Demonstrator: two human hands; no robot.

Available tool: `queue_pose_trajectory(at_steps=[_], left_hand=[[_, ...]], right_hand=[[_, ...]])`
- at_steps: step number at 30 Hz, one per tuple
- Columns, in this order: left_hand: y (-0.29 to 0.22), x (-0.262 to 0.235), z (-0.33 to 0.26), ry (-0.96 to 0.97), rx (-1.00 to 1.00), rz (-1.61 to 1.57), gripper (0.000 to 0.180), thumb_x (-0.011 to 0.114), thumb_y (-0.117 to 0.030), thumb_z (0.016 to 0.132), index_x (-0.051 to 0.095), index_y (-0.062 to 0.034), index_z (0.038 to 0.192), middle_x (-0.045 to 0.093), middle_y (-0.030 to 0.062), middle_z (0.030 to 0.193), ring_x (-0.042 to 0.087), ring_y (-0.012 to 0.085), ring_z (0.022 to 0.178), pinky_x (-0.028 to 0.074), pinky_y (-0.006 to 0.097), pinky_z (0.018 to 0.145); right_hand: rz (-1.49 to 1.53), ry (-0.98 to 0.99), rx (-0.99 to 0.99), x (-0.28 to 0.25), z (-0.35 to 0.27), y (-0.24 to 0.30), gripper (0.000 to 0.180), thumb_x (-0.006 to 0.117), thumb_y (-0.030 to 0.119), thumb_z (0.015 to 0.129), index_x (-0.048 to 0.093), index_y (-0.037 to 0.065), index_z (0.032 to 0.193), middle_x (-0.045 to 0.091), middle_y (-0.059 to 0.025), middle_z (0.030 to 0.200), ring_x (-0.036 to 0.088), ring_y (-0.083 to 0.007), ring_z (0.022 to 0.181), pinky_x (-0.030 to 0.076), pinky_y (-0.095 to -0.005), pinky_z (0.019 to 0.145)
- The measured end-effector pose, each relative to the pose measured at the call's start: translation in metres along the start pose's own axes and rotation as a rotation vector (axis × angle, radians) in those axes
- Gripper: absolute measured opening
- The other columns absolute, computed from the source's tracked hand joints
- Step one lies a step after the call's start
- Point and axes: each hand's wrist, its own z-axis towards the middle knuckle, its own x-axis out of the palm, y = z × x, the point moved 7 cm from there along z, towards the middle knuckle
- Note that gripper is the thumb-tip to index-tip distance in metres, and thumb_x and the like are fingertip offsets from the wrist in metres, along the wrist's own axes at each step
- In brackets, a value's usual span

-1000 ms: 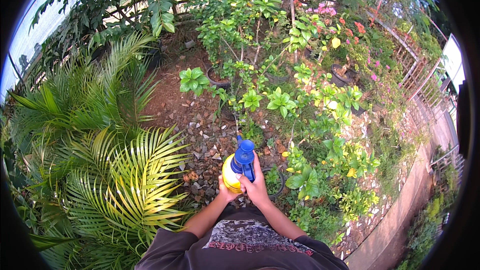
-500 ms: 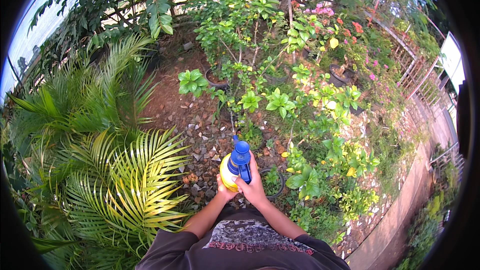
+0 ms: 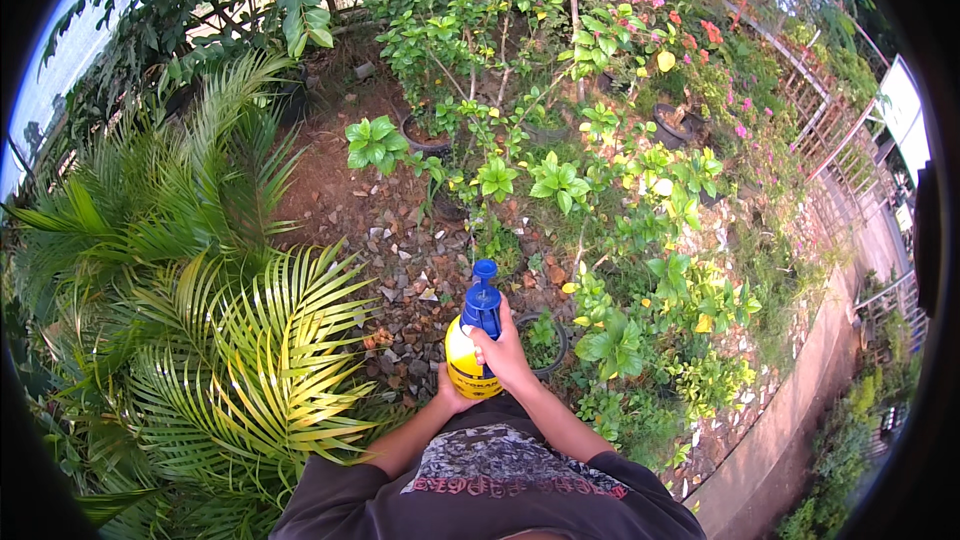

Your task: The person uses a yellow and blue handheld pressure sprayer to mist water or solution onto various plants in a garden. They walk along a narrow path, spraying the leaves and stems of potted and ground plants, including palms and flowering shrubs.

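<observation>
yellow sprayer bottle (image 3: 462,365), blue spray head (image 3: 483,304)

Both hands, left hand (image 3: 452,402) and right hand (image 3: 508,358), grip a yellow spray bottle (image 3: 468,355) above stony soil (image 3: 400,240).

Spray bottle (image 3: 472,345) at centre, held before the person's chest, left hand (image 3: 452,398) beneath it, right hand (image 3: 505,350) on its right side. Palm fronds (image 3: 250,340) lie to the left; a small pot (image 3: 545,340) sits just right; leafy shrubs (image 3: 640,270) stand right and beyond; a fence (image 3: 830,130) runs far right.
</observation>
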Motion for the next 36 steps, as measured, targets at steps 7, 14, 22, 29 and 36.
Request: queue_pose_trajectory(at_steps=[7, 14, 22, 29, 36], left_hand=[[0.018, -0.025, 0.008, 0.084, -0.073, -0.072, 0.077, 0.021, -0.063, 0.085, 0.043, -0.0165, 0.143, 0.044, 0.0172, 0.143, 0.042, 0.0399, 0.132, 0.033, 0.058, 0.108], [0.026, -0.013, -0.003, 0.147, -0.078, -0.02, 0.073, 0.022, -0.058, 0.086, 0.047, -0.016, 0.141, 0.051, 0.0151, 0.139, 0.048, 0.038, 0.127, 0.037, 0.055, 0.106], [0.077, -0.014, -0.009, -0.023, -0.344, 0.042, 0.079, 0.019, -0.059, 0.086, 0.047, -0.0091, 0.14, 0.05, 0.0177, 0.14, 0.048, 0.0377, 0.128, 0.039, 0.053, 0.105], [0.094, -0.036, 0.0, -0.118, -0.316, 0.062, 0.078, 0.017, -0.058, 0.085, 0.051, -0.0094, 0.137, 0.053, 0.0157, 0.137, 0.051, 0.0365, 0.125, 0.041, 0.051, 0.104], [0.081, -0.026, -0.015, -0.068, -0.174, 0.078, 0.075, 0.023, -0.055, 0.085, 0.05, -0.0073, 0.136, 0.054, 0.0194, 0.135, 0.052, 0.0409, 0.123, 0.039, 0.054, 0.106]], right_hand=[[0.117, 0.003, 0.121, -0.007, 0.009, -0.008, 0.074, 0.065, 0.01, 0.084, 0.026, 0.011, 0.147, 0.051, 0.0009, 0.071, 0.046, -0.0062, 0.051, 0.04, -0.0223, 0.045], [0.084, -0.16, 0.076, -0.023, -0.012, -0.019, 0.077, 0.063, 0.011, 0.086, 0.021, 0.01, 0.15, 0.051, 0.0003, 0.072, 0.045, -0.0065, 0.05, 0.04, -0.0223, 0.044], [0.108, -0.045, 0.248, -0.063, 0.007, -0.015, 0.033, 0.066, 0.016, 0.09, 0.043, 0.01, 0.112, 0.047, 0.0029, 0.062, 0.045, -0.0071, 0.046, 0.039, -0.0241, 0.042], [0.175, -0.092, 0.329, -0.078, -0.007, -0.031, 0.03, 0.061, 0.033, 0.095, 0.044, 0.013, 0.11, 0.048, 0.0013, 0.062, 0.045, -0.0084, 0.046, 0.039, -0.0236, 0.042], [0.351, -0.139, 0.371, -0.056, -0.043, -0.027, 0.037, 0.043, 0.041, 0.102, 0.035, 0.018, 0.13, 0.06, -0.0089, 0.072, 0.048, -0.0137, 0.044, 0.043, -0.0264, 0.045]])
